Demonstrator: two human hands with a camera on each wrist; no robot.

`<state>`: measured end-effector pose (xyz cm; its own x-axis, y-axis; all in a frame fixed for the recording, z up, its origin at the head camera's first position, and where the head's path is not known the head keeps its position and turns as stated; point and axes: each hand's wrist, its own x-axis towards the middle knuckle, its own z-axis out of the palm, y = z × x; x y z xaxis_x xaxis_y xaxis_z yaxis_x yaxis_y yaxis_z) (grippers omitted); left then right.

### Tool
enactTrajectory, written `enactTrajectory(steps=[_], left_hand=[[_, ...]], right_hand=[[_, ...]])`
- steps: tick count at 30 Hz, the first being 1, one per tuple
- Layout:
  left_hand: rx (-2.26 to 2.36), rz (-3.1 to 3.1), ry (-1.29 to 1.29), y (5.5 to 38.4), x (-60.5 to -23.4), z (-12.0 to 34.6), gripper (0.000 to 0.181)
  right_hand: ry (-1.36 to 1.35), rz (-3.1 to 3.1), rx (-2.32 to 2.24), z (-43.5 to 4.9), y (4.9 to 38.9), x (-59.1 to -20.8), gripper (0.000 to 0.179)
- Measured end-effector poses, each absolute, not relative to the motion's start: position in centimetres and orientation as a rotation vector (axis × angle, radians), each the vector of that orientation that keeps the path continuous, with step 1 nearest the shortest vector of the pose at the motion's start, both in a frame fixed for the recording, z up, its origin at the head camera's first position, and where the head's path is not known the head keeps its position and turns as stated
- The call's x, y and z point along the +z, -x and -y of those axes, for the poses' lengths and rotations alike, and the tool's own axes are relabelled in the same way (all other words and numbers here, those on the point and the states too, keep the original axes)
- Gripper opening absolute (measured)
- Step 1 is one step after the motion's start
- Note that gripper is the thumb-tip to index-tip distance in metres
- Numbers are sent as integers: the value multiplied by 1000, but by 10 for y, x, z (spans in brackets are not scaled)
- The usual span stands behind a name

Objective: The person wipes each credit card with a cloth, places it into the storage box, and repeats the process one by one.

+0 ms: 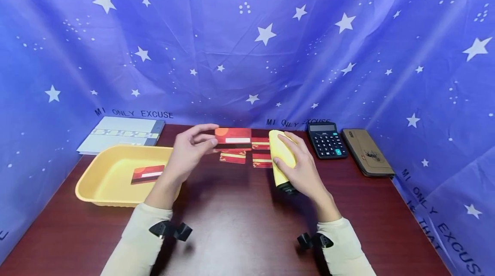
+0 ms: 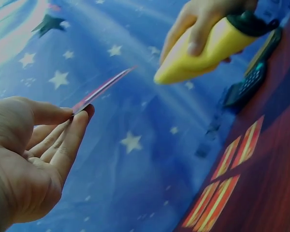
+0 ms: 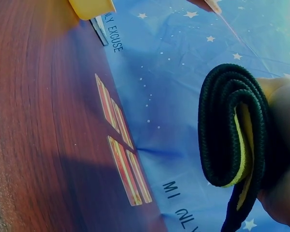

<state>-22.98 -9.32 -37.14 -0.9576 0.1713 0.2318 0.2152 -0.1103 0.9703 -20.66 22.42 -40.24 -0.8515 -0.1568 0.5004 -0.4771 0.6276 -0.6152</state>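
Observation:
Between thumb and fingers, my left hand [image 1: 188,151] pinches a red card [image 1: 233,133] by its left edge, raised above the table. That card shows a white strip and a dark stripe in the head view, and appears nearly edge-on in the left wrist view. My right hand [image 1: 303,166] grips a folded yellow cloth [image 1: 281,155] with a black edge, held up to the right of the card. In the right wrist view the cloth's black edge [image 3: 210,130] shows several folded layers. Several red-and-gold cards [image 2: 249,142] lie in two rows on the table, partly covered by the held card in the head view.
A yellow basin [image 1: 90,181] stands at the left with another red card [image 1: 148,174] inside. Behind it lies a pale notebook-like item [image 1: 121,127]. At the back right are a black calculator [image 1: 326,140] and a brown wallet [image 1: 367,152]. A starry blue curtain [image 1: 232,44] borders the table.

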Motion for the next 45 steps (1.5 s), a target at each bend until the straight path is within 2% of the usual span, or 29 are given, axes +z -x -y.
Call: enactTrajectory(steps=[9, 18, 29, 36, 45], left_hand=[[-2211, 2109, 341, 228, -371, 169, 41], [-2101, 2243, 288, 215, -388, 225, 34], [-1949, 2412, 255, 205, -405, 263, 36], [-2161, 2288, 355, 205, -418, 279, 37], [-2009, 2521, 265, 201, -423, 297, 36]], right_hand=[[-500, 2465, 1117, -224, 207, -404, 64], [-519, 2465, 1088, -225, 209, -405, 64], [-539, 2445, 1092, -226, 211, -407, 64], [-530, 2453, 1086, -228, 210, -405, 64], [-524, 2464, 1093, -228, 210, -407, 64]])
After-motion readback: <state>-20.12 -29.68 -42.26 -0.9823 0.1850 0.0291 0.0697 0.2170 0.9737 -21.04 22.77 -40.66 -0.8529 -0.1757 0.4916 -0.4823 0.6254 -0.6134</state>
